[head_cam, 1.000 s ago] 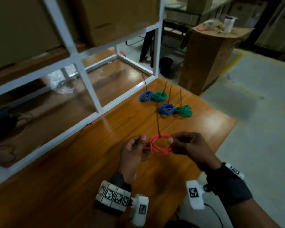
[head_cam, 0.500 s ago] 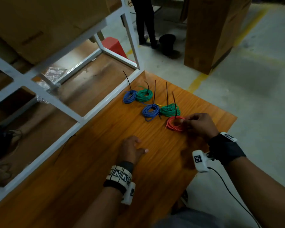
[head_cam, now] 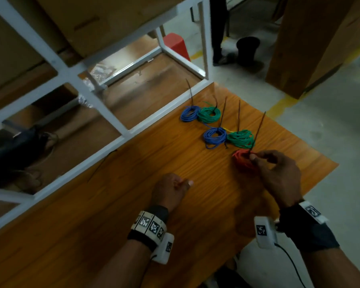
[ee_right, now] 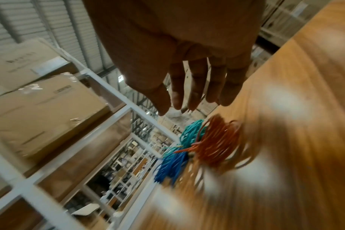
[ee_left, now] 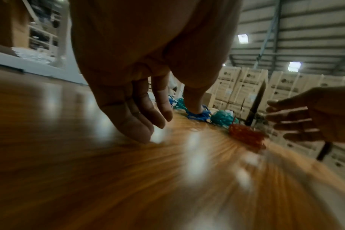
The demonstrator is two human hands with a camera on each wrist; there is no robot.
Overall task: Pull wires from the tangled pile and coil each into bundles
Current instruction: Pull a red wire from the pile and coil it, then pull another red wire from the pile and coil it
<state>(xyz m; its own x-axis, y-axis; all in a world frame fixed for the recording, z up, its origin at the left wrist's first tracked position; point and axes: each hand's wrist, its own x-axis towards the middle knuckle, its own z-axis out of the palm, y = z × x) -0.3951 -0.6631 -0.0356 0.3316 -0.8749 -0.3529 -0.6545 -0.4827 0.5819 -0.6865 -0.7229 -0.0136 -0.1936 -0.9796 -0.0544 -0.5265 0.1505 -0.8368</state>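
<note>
1. The wooden table [head_cam: 133,204] fills the lower head view, with the white metal rack [head_cam: 104,104] along its far left edge.
2. Cardboard boxes [head_cam: 87,23] sit on the rack; print shows on them, too blurred to read. In the left wrist view, stacked cartons [ee_left: 246,87] beyond the table carry round logos and lines of text, also unreadable.
3. The right hand [head_cam: 279,175] hovers just over the red wire coil [head_cam: 242,160]. In the right wrist view its fingers [ee_right: 195,87] hang straight and slightly spread above the coil, gripping nothing.
4. The left hand [head_cam: 168,192] is low over the table, well apart from the coils. Its fingers [ee_left: 136,118] are relaxed and close together, tips at the wood, holding nothing.
5. The red wire coil lies on the table near its right edge, just beside the near green coil [head_cam: 240,138], with a dark tie [head_cam: 258,132] standing up from it.
6. The near blue coil [head_cam: 215,136] touches the near green coil. Further back, the far blue coil [head_cam: 189,113] and far green coil [head_cam: 208,114] touch as a pair.
7. Square black-and-white markers [head_cam: 149,223] line the left wristband; another marker [head_cam: 261,230] sits on the right wrist camera.
</note>
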